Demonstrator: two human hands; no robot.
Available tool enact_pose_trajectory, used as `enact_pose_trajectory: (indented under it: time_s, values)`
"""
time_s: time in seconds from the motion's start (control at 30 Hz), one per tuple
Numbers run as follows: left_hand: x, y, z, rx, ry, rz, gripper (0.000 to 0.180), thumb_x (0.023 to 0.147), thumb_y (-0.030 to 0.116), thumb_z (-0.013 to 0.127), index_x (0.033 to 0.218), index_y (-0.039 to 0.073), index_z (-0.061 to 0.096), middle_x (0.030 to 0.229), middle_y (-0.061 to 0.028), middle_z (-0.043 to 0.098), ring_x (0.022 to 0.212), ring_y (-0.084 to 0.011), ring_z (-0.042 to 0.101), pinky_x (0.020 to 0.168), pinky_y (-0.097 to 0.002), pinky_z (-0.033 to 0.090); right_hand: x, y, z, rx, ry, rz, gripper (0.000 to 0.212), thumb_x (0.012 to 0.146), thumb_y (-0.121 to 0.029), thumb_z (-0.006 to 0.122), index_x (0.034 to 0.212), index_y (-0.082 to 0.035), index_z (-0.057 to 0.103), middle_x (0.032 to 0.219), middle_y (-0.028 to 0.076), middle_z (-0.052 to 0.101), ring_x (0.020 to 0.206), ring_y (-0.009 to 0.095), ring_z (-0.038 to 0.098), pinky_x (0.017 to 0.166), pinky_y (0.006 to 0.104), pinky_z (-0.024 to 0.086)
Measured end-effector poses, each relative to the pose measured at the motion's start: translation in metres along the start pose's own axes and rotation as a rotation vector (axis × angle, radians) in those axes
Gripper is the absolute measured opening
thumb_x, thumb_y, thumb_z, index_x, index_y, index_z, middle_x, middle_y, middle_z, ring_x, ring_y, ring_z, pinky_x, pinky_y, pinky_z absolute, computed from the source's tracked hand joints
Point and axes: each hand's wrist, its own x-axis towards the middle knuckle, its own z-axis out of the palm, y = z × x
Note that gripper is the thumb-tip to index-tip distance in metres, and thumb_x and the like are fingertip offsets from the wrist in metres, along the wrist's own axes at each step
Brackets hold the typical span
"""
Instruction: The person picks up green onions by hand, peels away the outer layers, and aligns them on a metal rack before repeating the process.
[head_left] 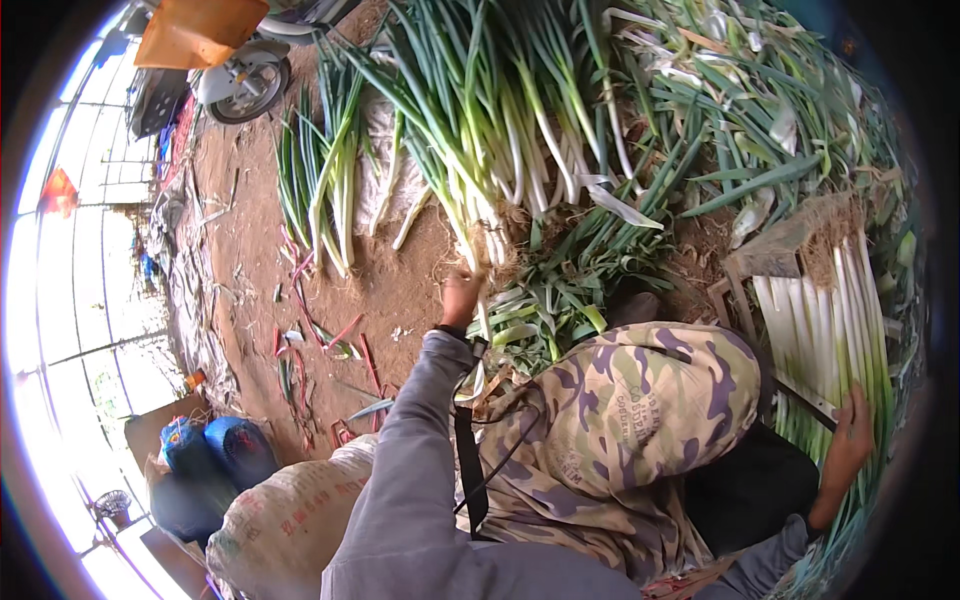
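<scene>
My left hand (pixel 460 298) is closed at the root ends of a heap of green onions (pixel 470 180), with fingers wrapped round a white stalk near the ground. The heap's green leaves point away from me and its whitish roots lie toward me. On the right, my right hand (pixel 850 440) rests on a stack of green onions (pixel 810 320) with bare white stems, its fingers stretched along the stalks. The stack's roots face a wooden stand (pixel 765 250), and its leaves run down toward my right arm. A dark bar (pixel 806 404) crosses the stack beside that hand.
Camouflage cloth (pixel 640 410) covers my lap. Stripped leaves (pixel 560 290) lie before me, and a larger leaf pile (pixel 770 130) is at far right. A stuffed sack (pixel 290 510) and blue bundles (pixel 235 450) stand at left. Red ties (pixel 368 355) litter the dirt floor; a motorcycle (pixel 240 85) stands behind.
</scene>
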Motion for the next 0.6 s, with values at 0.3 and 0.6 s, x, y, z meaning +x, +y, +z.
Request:
enact_pose_trajectory:
  time_s: [0.3,0.6]
  values:
    - [0.023,-0.04,-0.038,-0.044,0.295,0.021,0.029,0.099,0.026,0.065,0.117,0.003,0.068,0.105,-0.0282,0.063,0.087,-0.0413,0.065,0.078,-0.0537,0.051,0.013,0.016,0.025,-0.162,-0.133,-0.147,0.031,0.106,-0.01,0.058,0.134,-0.001,0.065,0.121,0.022,0.07,0.105,0.036,0.069,0.091,0.0405,0.053]
    - [0.105,-0.013,-0.143,0.566,0.382,0.335,0.022,0.091,0.016,0.065,0.108,0.006,0.074,0.109,-0.0247,0.07,0.108,-0.0397,0.064,0.094,-0.0478,0.055,0.01,0.018,0.027,-0.207,-0.174,-0.201,0.03,0.105,-0.009,0.058,0.132,0.001,0.065,0.123,0.024,0.069,0.11,0.039,0.068,0.094,0.0427,0.052]
